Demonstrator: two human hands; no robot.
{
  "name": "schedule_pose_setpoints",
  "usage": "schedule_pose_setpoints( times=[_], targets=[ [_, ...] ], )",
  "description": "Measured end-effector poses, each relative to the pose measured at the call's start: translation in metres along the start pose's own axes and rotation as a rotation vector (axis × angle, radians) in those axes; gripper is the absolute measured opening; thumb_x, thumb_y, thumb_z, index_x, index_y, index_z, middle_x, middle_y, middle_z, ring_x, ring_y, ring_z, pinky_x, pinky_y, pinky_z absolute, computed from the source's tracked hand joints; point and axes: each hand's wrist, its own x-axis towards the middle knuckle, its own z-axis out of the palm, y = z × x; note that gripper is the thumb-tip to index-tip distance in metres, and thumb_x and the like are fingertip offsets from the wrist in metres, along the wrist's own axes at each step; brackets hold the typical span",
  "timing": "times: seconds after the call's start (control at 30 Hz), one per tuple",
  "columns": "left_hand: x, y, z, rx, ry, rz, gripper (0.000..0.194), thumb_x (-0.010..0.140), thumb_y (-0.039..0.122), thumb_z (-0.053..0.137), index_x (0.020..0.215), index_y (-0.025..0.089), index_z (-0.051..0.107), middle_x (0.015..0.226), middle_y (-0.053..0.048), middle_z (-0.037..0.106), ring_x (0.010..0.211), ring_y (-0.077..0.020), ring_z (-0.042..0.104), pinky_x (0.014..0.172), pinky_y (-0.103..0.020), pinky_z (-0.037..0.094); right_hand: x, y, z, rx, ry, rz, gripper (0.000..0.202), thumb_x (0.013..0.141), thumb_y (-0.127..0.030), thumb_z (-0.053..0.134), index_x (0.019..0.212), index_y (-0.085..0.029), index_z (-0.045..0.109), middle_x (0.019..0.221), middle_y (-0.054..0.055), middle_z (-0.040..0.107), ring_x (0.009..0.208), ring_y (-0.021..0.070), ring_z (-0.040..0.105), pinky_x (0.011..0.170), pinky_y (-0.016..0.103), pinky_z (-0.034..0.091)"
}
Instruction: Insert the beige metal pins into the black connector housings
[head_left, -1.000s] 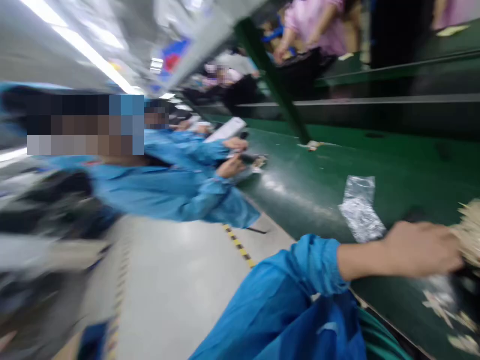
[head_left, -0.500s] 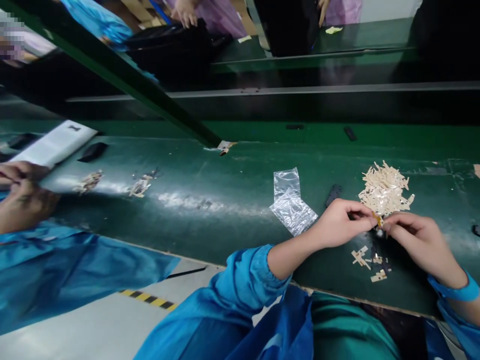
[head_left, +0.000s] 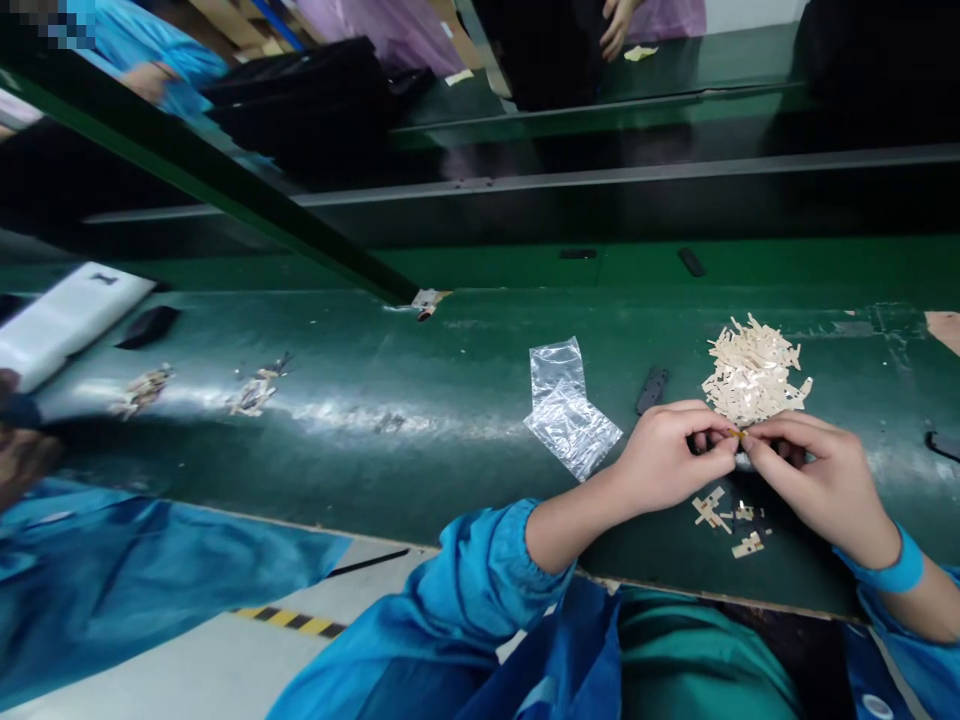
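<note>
My left hand [head_left: 679, 450] and my right hand [head_left: 817, 475] meet fingertip to fingertip, both pinching a small yellow piece [head_left: 738, 434] between them. Most of that piece is hidden by the fingers. Right behind them lies a heap of flat cream-coloured pieces [head_left: 754, 370]. Nearer my body, a few loose cream pieces [head_left: 711, 510] rest beside some small dark and shiny ones [head_left: 744, 513]. A black part [head_left: 652, 390] lies just beyond my left hand. Clear plastic bags [head_left: 571, 425] are spread to its left.
A green post [head_left: 300, 215] slants down to the green bench [head_left: 465, 360]. Two small piles [head_left: 255, 390] and a white panel [head_left: 71, 320] lie on the left, near a co-worker's hand [head_left: 22, 460]. Black flat parts [head_left: 691, 262] sit along the back strip. People stand across the bench.
The view has shifted slightly, so the bench items appear further left. My fingertips have drawn closer together around the yellow piece, which shows less. The co-worker's hands at left have moved partly out of view.
</note>
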Motion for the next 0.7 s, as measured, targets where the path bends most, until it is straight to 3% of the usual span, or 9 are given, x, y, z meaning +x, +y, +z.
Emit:
schedule_pose_setpoints(
  times=[0.17,0.33,0.43,0.5,0.6,0.7],
  targets=[
    [0.000,0.000,-0.001,-0.013,-0.030,-0.024,0.015,0.087,0.024,0.070,0.092,0.016,0.081,0.082,-0.003,0.070,0.069,-0.0109,0.060,0.059,-0.021,0.047,0.002,-0.003,-0.002,0.022,-0.031,-0.012,0.014,0.095,-0.022,0.067,0.087,-0.024,0.078,0.078,0.002,0.075,0.065,0.0202,0.066,0.059,0.033,0.050],
    [0.002,0.002,-0.006,-0.131,-0.058,-0.020,0.013,0.086,0.022,0.070,0.091,0.014,0.080,0.081,-0.003,0.069,0.067,-0.0097,0.059,0.060,-0.021,0.047,0.004,0.004,-0.004,-0.025,-0.028,0.066,0.017,0.093,-0.023,0.065,0.080,-0.024,0.076,0.076,0.002,0.075,0.065,0.0207,0.066,0.061,0.034,0.048],
    [0.003,0.003,-0.011,-0.147,-0.058,0.032,0.012,0.087,0.022,0.071,0.092,0.015,0.079,0.084,-0.004,0.070,0.070,-0.0109,0.062,0.061,-0.022,0.047,0.007,0.008,-0.008,-0.206,0.051,0.138,0.029,0.093,-0.033,0.067,0.065,-0.024,0.067,0.064,0.003,0.066,0.062,0.0214,0.060,0.060,0.036,0.041],
    [0.003,0.005,-0.015,-0.118,-0.062,0.102,0.011,0.089,0.022,0.071,0.092,0.016,0.079,0.088,-0.005,0.072,0.077,-0.0129,0.065,0.068,-0.025,0.051,0.009,0.007,-0.010,-0.157,0.059,0.200,0.036,0.095,-0.041,0.067,0.064,-0.024,0.066,0.065,0.004,0.064,0.063,0.0217,0.058,0.061,0.036,0.039],
    [0.003,0.007,-0.019,-0.078,-0.049,0.225,0.009,0.090,0.021,0.071,0.093,0.018,0.079,0.095,-0.006,0.071,0.086,-0.0152,0.067,0.084,-0.031,0.056,0.013,0.001,-0.011,0.281,-0.175,0.406,0.036,0.096,-0.052,0.067,0.078,-0.022,0.075,0.072,0.004,0.066,0.063,0.0190,0.056,0.058,0.032,0.040],
    [0.003,0.006,-0.020,-0.036,-0.024,0.315,0.009,0.090,0.020,0.072,0.094,0.018,0.080,0.101,-0.007,0.067,0.093,-0.0169,0.067,0.091,-0.035,0.057,0.015,-0.004,-0.010,0.725,-0.464,0.676,0.039,0.088,-0.059,0.077,0.079,-0.020,0.078,0.072,0.004,0.066,0.056,0.0145,0.050,0.049,0.027,0.035]
  ],
)
